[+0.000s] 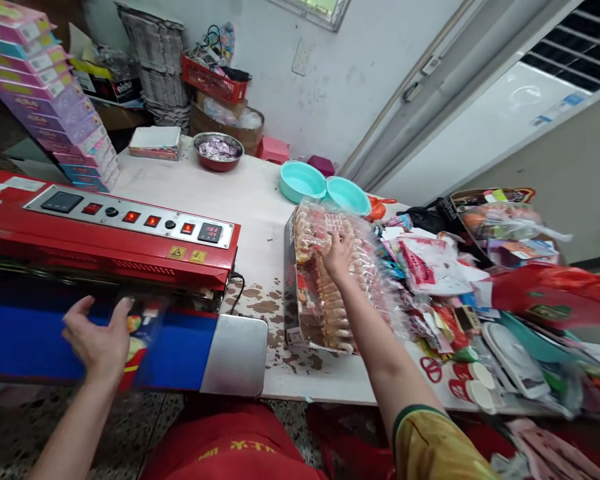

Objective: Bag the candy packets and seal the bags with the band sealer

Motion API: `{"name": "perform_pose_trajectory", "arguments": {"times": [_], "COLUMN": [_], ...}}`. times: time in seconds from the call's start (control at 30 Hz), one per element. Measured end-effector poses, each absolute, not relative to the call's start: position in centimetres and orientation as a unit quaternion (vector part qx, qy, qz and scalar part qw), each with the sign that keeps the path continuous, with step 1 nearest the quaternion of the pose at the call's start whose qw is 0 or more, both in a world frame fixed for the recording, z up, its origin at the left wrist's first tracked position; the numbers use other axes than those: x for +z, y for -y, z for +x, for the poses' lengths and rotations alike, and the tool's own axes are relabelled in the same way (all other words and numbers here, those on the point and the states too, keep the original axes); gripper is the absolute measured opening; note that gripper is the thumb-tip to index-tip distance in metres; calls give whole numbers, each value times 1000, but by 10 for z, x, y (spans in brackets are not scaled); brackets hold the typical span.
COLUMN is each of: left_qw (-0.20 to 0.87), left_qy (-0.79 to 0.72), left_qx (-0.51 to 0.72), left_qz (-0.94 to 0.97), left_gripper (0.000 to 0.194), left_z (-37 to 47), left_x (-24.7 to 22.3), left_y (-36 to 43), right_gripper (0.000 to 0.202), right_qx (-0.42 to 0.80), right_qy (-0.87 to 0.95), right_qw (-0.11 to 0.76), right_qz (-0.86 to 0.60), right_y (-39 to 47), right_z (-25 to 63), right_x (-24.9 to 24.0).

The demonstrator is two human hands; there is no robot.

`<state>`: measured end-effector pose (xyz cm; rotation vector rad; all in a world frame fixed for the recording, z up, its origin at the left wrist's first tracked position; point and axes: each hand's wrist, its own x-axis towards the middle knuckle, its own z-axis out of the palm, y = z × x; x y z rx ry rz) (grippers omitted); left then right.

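Observation:
My left hand (pixel 100 337) is over the blue belt (pixel 180 347) of a red sealing machine (pixel 105 233), fingers apart, with a blurred clear packet (pixel 136 340) beside its thumb. Whether the thumb touches the packet is unclear. On the right, my right hand (pixel 337 253) rests on clear-wrapped brownish items (pixel 333 300) standing in rows inside a dark box (pixel 291 300). Its fingers reach down onto the wrappers at the box's far end, and the fingertips are partly hidden among them.
Two turquoise basins (pixel 303 181) and a metal bowl (pixel 217 150) of small packets stand at the back. Stacked pink and purple boxes (pixel 55 100) rise at the left. Mixed packaging (pixel 430 267), red scissors (pixel 431 369) and paper cups (pixel 473 393) crowd the right.

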<state>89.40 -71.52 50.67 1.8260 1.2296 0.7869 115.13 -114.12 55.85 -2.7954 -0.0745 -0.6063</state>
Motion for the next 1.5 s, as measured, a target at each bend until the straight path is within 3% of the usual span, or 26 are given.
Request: {"name": "perform_pose_trajectory", "arguments": {"times": [0.07,0.17,0.3,0.4,0.5,0.63,0.73,0.87,1.03,1.17,1.37,1.5], "left_qw": [298,314,345,425,530,715,811,831,796,778,783,764], "left_qy": [-426,-331,-279,-244,-184,-92,-123,-257,-366,-431,-446,-454], "left_qx": [324,321,297,264,213,140,48,28,143,107,22,47], "left_qz": [790,830,846,831,800,679,570,493,460,445,434,455], "left_gripper": [60,45,33,30,31,58,53,37,35,37,43,41], "left_z": [882,870,866,877,902,944,960,953,942,942,925,915], "left_x": [505,500,502,523,561,614,628,605,543,507,501,500], "left_y": [729,762,814,853,888,908,903,893,890,875,832,808], "right_gripper": [28,9,19,20,14,10,11,15,23,34,42,44], "right_qx": [-156,-100,-119,-153,-168,-22,103,176,213,253,268,258], "right_qy": [54,139,235,252,265,295,295,219,109,24,-45,-53], "right_qw": [90,91,275,403,465,546,581,628,654,691,707,720], "right_qz": [-982,-981,-925,-867,-828,-784,-752,-726,-718,-677,-653,-642], "right_y": [1164,1179,1182,1178,1166,1135,1108,1079,1049,1027,986,954], "right_z": [1180,1199,1187,1156,1115,1062,1039,1025,1009,1001,1012,1005], "right_x": [560,561,584,628,675,694,670,619,563,526,489,477]}}
